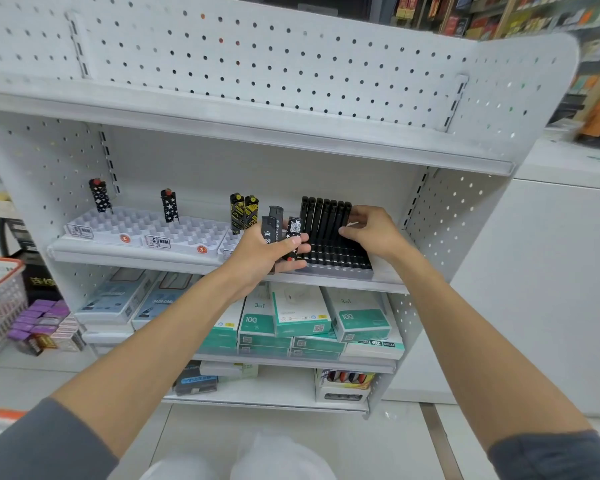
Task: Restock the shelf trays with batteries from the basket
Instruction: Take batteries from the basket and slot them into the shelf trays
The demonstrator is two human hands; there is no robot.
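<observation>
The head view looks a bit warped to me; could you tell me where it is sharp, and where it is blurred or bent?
Head view: the left hand and the items it holds are sharp; wide-angle bending curves the top shelf edge; the background shop shelves at upper right are smeared; lighting is even, without glare.

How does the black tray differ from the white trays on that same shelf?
The black tray sits at the right; the white trays sit at the left. The black tray's back row is packed with black items; each white tray holds only one or two. Both have slotted grids, mostly unfilled.
</observation>
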